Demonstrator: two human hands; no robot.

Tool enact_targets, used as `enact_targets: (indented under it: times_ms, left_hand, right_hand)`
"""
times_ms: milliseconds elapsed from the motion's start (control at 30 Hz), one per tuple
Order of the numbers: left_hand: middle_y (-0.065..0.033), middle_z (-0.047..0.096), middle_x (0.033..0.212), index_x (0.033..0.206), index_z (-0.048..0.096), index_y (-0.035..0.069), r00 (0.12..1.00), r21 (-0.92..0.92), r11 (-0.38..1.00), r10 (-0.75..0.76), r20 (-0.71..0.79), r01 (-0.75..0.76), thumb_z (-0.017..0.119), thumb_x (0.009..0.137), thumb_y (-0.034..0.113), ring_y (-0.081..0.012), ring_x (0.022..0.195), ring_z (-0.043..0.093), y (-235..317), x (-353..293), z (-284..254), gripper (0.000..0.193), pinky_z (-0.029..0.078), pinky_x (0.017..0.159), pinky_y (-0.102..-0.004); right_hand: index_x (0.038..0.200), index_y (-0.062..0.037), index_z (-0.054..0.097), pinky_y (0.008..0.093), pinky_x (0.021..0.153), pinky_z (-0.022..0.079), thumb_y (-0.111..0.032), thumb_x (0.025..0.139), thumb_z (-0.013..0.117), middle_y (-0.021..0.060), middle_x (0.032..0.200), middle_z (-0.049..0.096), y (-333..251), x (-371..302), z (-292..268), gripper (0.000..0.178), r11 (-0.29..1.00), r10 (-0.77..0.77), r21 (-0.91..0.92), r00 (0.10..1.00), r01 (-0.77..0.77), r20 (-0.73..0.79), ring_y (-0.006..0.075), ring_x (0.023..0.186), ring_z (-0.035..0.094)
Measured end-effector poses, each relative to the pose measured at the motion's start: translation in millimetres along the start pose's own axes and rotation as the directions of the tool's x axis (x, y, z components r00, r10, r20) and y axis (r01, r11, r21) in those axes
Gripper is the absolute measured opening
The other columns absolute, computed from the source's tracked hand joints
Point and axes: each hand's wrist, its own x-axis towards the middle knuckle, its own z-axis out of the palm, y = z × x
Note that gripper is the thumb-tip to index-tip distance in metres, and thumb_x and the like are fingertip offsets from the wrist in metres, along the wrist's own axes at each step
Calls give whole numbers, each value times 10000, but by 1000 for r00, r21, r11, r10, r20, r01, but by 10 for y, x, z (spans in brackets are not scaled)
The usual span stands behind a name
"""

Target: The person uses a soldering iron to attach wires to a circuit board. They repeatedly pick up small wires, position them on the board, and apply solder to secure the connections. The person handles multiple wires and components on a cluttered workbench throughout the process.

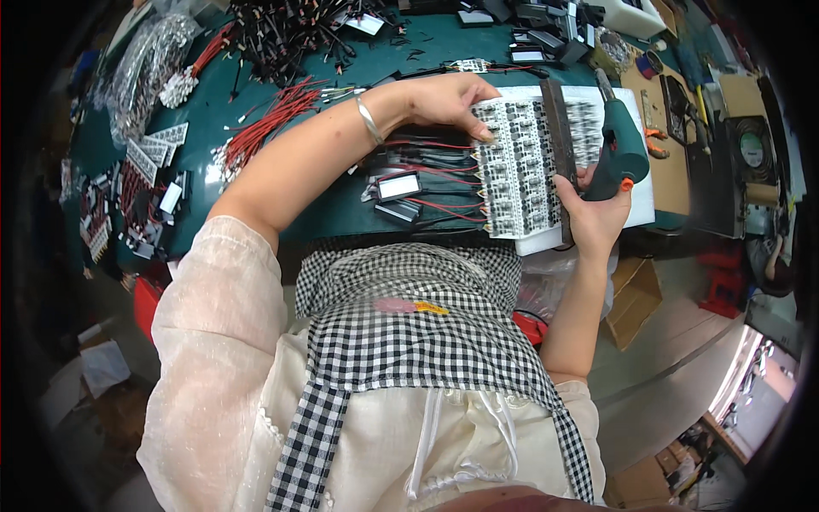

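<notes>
A white panel of small circuit boards (514, 171) lies on a white foam sheet (636, 192), with red and black wires (439, 175) running from its left edge. My left hand (452, 101) grips the panel's far left corner, thumb on top. A dark narrow bar (559, 145) lies across the panel from far to near. My right hand (593, 218) is closed around the bar's near part, its fingers partly hidden. Right beside that hand is a green gun-shaped tool (627, 145) with a metal tip and an orange part; whether the hand also touches it I cannot tell.
Wired black modules (397, 186) lie left of the panel. Bundles of red wires (277, 128), a heap of black cables (281, 43) and a clear plastic bag (153, 64) cover the green table further left. A fan (753, 149) stands at the right.
</notes>
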Motion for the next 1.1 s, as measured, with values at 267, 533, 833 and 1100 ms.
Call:
enact_targets:
  times_ms: [267,533,833,1100]
  left_hand:
    - [-41,664,860,968,619,-24,973,173,985,20,-228,21,743,746,-16,-93,781,626,451,-370,217,254,523,698,-228]
    - [-100,668,831,1069,576,-5,536,543,688,722,-438,-482,695,749,-23,-170,743,658,1673,-2331,567,342,539,663,-266]
    - [-86,675,917,1161,513,-15,190,638,764,643,-742,-96,721,754,-2,-178,771,673,2488,-4574,822,457,540,692,-249]
    - [-37,643,908,1076,613,36,348,194,861,20,-937,471,680,780,20,-115,789,608,2094,-5476,-635,304,501,660,-247]
  right_hand:
    - [934,-2,528,283,702,481,-29,627,836,29,820,582,55,-18,11,436,991,-55,-121,998,51,-25,125,737,560]
    - [886,21,591,295,733,467,-39,681,828,43,838,619,209,-142,-99,319,989,-97,-120,994,92,-43,139,758,563]
    - [897,25,553,306,778,468,3,695,802,68,876,602,-152,-146,-228,322,985,-51,-162,999,54,18,153,801,566]
    - [1034,63,527,314,806,495,54,720,765,116,962,611,-103,-26,-294,394,971,-64,-225,996,77,68,162,849,587]
